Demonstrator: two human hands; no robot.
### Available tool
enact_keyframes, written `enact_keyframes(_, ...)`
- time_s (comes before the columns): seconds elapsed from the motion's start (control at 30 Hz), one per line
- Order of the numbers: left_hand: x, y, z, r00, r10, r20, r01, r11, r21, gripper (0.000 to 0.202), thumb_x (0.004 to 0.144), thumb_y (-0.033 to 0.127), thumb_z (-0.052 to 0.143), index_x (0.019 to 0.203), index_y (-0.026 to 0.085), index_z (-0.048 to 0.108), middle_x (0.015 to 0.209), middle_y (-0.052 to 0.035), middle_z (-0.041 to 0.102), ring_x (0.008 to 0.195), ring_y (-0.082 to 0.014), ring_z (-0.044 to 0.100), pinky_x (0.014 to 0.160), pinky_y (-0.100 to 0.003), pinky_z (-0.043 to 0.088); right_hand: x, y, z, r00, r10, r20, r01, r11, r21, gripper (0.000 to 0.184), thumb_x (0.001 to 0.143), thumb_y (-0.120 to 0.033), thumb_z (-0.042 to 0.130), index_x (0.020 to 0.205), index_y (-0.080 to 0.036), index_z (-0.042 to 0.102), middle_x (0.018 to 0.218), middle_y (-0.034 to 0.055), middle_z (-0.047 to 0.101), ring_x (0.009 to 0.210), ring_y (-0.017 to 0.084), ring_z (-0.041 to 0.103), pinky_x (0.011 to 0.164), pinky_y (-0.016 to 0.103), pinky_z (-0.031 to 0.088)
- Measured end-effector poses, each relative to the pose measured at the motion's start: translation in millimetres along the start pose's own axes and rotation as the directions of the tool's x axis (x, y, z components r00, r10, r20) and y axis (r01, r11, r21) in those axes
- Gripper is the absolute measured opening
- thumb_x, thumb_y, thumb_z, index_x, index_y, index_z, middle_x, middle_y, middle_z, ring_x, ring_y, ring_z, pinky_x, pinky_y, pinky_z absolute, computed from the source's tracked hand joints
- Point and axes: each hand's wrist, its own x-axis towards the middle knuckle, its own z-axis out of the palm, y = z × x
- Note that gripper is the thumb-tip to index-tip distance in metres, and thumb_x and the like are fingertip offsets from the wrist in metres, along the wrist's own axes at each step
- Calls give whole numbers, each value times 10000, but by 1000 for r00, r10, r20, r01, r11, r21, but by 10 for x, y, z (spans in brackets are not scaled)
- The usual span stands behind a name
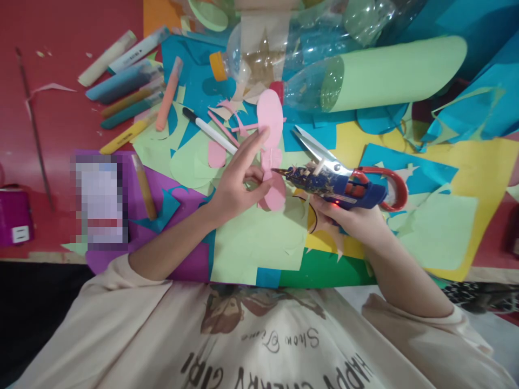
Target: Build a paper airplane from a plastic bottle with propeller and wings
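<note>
My left hand (243,173) pinches a pink paper cutout (271,113) with rounded ends and a narrow middle, held over the papers. In my right hand (354,219) is a blue glue gun (360,194), its body crusted with bits and a small red light lit. The gun's nozzle points left and meets or nearly meets the cutout's narrow middle, beside my left fingertips. Just behind the gun lie scissors (318,147) with red handles, blades apart. Pale green paper (259,237) is spread below my hands.
Clear plastic bottles (304,81) lie at the back, one partly wrapped in pale green paper (401,73). Several markers (125,81) are at the left, near a blurred-out phone (101,202). Coloured paper scraps (409,162) cover much of the red table (60,119).
</note>
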Motion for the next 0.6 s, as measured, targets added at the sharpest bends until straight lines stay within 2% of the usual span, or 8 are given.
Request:
enact_keyframes(0.2,-2,-7,-2,999,-27,33,30,997,-66,678,921,572,467,1483,456,107,1566,-95,246,851,-162,687,638,-326,623,8,-23,4,1000,-5,28,5,1000,12,233,650,-314,662,511,-217,501,474,-29,501,441,103,429,441,255,399)
enact_keyframes(0.43,-8,15,-7,999,-45,1,45,995,-86,677,921,529,498,1479,460,123,1579,-95,232,711,-89,652,620,-280,602,-11,37,-64,998,28,-61,-26,999,25,217,656,-318,697,556,-207,538,483,-23,530,448,116,460,445,271,387)
enact_keyframes(0.6,-16,20,0,998,-65,-11,64,996,-69,684,917,518,499,1490,438,134,1586,-110,217,667,-74,630,591,-263,587,6,42,-212,986,5,-168,31,976,214,107,721,-283,663,679,-198,613,497,-21,562,399,109,460,395,268,339)
